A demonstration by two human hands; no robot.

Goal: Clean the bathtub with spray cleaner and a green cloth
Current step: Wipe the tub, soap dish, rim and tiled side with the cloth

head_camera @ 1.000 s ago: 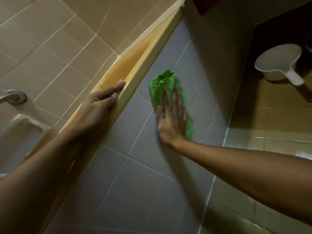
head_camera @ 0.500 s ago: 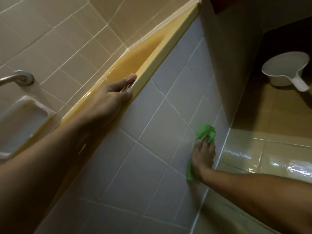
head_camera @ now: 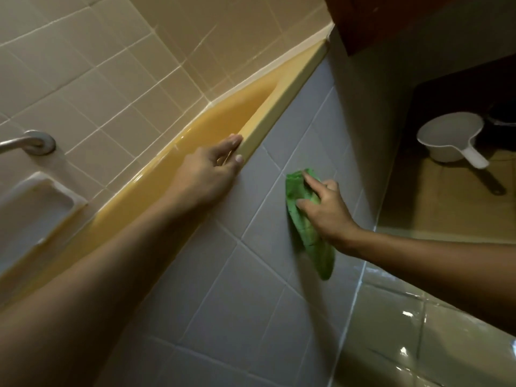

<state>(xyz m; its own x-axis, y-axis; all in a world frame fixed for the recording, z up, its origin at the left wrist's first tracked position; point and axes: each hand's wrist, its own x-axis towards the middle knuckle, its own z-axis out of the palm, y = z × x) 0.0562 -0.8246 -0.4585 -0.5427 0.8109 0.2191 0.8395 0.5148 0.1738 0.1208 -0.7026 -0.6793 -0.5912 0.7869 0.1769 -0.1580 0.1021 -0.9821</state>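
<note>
Starting at my far left, a metal grab bar [head_camera: 30, 142] and a white soap dish [head_camera: 42, 196] sit on the beige wall tiles [head_camera: 111, 65] above the tub. My left hand [head_camera: 208, 174] braces me on the bathtub's yellow rim [head_camera: 276, 107], fingers laid over the top toward the basin and thumb hooked on the outer face, so the edge is clasped between them. Below that rim drops the grey tiled front [head_camera: 223, 289] of the tub, and that is where the work is.

The green cloth [head_camera: 307, 224] lies against those tiles, to the right of my left hand and lower, well apart from it. My right hand [head_camera: 324, 208] is on it, forefinger stretched to its upper end, thumb and the other fingers bent and pinching the fabric against the tiles. The cloth's long axis runs steeply, its lower tail hanging past my wrist toward the wet floor [head_camera: 418, 344].

I judge the next stroke should follow that axis. Only the right hand is placed for it; the left is just a prop. No spray bottle shows. Farther right, a white dipper [head_camera: 449, 138] rests on the floor in shadow.
</note>
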